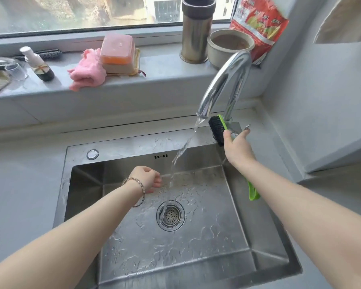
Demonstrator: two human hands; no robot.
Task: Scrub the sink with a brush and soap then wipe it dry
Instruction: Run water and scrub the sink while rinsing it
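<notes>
Now the right hand (236,147) has its grip closed on the brush (218,130), with thumb and fingers curled around the green handle just under the black bristles. The fingertips reach toward the lever at the foot of the tap (227,80). I think the brush is held up, out of the basin, so that the same hand can work this lever. The long end of the handle goes down from the grip, under the forearm.

Left of the grip and below it, water (181,151) falls into the wet sink (123,147) and runs to the drain (171,214). The left hand (148,178) hangs beside the stream with fingers loosely bent, its grip holding nothing, probably to feel the water. Far left of the grip, on the sill, lies a pink cloth (88,69), likely for drying. Scrubbing seems not yet begun.
</notes>
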